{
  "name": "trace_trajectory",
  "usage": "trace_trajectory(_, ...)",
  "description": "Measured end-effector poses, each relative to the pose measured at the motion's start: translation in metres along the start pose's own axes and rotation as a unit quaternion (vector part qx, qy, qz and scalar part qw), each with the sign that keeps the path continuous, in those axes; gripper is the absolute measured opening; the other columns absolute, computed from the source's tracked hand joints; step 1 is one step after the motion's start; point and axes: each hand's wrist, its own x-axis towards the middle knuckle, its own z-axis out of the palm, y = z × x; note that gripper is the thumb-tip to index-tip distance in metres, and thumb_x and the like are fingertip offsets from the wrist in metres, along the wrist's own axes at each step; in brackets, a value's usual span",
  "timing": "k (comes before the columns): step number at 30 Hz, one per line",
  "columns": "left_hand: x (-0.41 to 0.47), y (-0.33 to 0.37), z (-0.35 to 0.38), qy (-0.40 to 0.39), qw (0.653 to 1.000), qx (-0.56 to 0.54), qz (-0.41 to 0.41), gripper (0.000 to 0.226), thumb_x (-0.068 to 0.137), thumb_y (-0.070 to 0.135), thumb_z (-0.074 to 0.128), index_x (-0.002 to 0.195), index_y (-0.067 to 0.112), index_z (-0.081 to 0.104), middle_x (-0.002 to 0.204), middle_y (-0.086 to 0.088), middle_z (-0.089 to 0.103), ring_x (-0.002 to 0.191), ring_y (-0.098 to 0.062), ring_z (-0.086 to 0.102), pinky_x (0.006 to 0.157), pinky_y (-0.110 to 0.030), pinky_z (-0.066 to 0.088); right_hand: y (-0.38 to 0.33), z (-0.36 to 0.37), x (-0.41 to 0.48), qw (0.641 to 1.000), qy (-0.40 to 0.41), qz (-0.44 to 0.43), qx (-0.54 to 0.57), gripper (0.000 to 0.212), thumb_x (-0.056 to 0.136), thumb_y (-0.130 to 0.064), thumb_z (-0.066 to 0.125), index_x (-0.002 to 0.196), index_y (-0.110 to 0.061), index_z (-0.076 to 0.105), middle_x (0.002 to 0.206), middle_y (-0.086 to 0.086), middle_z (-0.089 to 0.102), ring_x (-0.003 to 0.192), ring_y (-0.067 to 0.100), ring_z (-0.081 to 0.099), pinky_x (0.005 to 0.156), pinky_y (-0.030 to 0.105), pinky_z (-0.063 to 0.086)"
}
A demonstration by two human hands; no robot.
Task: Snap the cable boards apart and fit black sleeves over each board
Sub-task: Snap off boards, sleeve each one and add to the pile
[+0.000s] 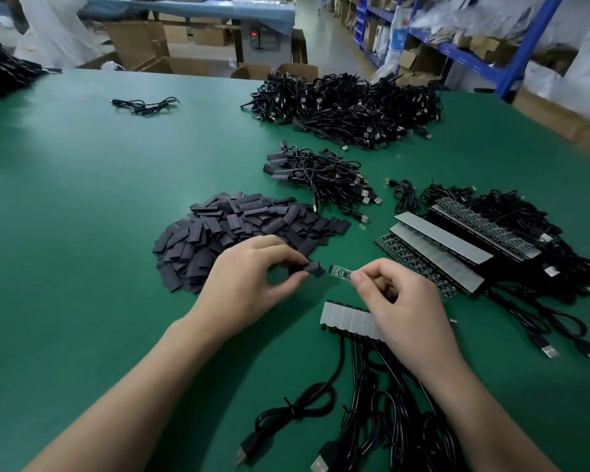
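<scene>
here, left hand [252, 277] pinching sleeve [313, 269], right hand [401, 301] pinching board [340, 271]

The green table [82, 216] carries a black sleeve pile [232, 226] beyond the left hand [249, 277], board strips [440, 247] beside the right hand [402, 301].

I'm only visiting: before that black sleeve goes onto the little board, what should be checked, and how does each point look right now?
1. One black sleeve pinched in the left hand: ok.
2. The board pinched in the right hand, its tip free: ok.
3. Tip of the board points at the sleeve, with a small gap between them: ok.
4. Sleeve mouth open enough: cannot tell.
5. The board strip lies on the green table beneath the right hand, out of the path: ok.
</scene>
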Motion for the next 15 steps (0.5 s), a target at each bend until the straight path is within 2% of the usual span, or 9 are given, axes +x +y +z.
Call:
trace_trajectory(2, -0.013, 0.006, -0.001, 0.04, 0.998, -0.053, -0.018, 0.014, 0.089, 0.036, 0.075, 0.1, 0.03, 0.079, 0.096, 0.02, 0.069, 0.088, -0.002, 0.066, 0.075, -0.015, 0.048, -0.005, -0.003, -0.002, 1.0, 0.009, -0.014, 0.02, 0.029, 0.098, -0.037, 0.063, 0.074, -0.021, 0.062, 0.057, -0.01, 0.045, 0.053, 0.004, 0.039, 0.049, 0.025, 0.034)
trace_trajectory(4, -0.024, 0.011, -0.001, 0.065, 0.995, -0.076, -0.017, 0.011, 0.09, 0.032, 0.077, 0.099, 0.028, 0.079, 0.096, 0.02, 0.069, 0.088, -0.004, 0.068, 0.072, -0.014, 0.048, -0.009, -0.005, -0.003, 0.999, 0.01, -0.027, 0.03, 0.029, 0.098, -0.035, 0.064, 0.073, -0.02, 0.061, 0.057, -0.008, 0.046, 0.054, 0.004, 0.04, 0.05, 0.023, 0.034)
trace_trajectory(8, -0.038, 0.015, 0.002, 0.099, 0.99, -0.102, -0.003, 0.011, 0.088, 0.019, 0.08, 0.099, 0.022, 0.08, 0.097, 0.017, 0.07, 0.088, -0.005, 0.068, 0.073, -0.016, 0.05, -0.015, -0.003, -0.007, 0.999, -0.013, -0.032, 0.042, 0.029, 0.098, -0.03, 0.067, 0.073, -0.017, 0.061, 0.06, 0.005, 0.048, 0.054, 0.005, 0.039, 0.051, 0.029, 0.036)
trace_trajectory(12, -0.039, 0.015, 0.004, 0.111, 0.988, -0.108, 0.004, 0.014, 0.086, 0.014, 0.082, 0.099, 0.017, 0.08, 0.095, 0.012, 0.07, 0.086, -0.004, 0.067, 0.078, -0.015, 0.051, -0.017, 0.0, -0.008, 0.999, -0.028, -0.023, 0.04, 0.03, 0.097, -0.031, 0.067, 0.07, -0.019, 0.061, 0.056, -0.001, 0.043, 0.053, 0.005, 0.037, 0.049, 0.026, 0.033)
trace_trajectory(15, -0.037, 0.015, 0.004, 0.108, 0.988, -0.106, 0.011, 0.014, 0.086, 0.015, 0.083, 0.1, 0.015, 0.08, 0.095, 0.01, 0.069, 0.086, -0.004, 0.066, 0.08, -0.013, 0.051, -0.016, 0.001, -0.008, 0.999, -0.029, -0.022, 0.031, 0.029, 0.096, -0.032, 0.067, 0.07, -0.019, 0.062, 0.056, 0.0, 0.043, 0.052, 0.005, 0.036, 0.049, 0.029, 0.033)
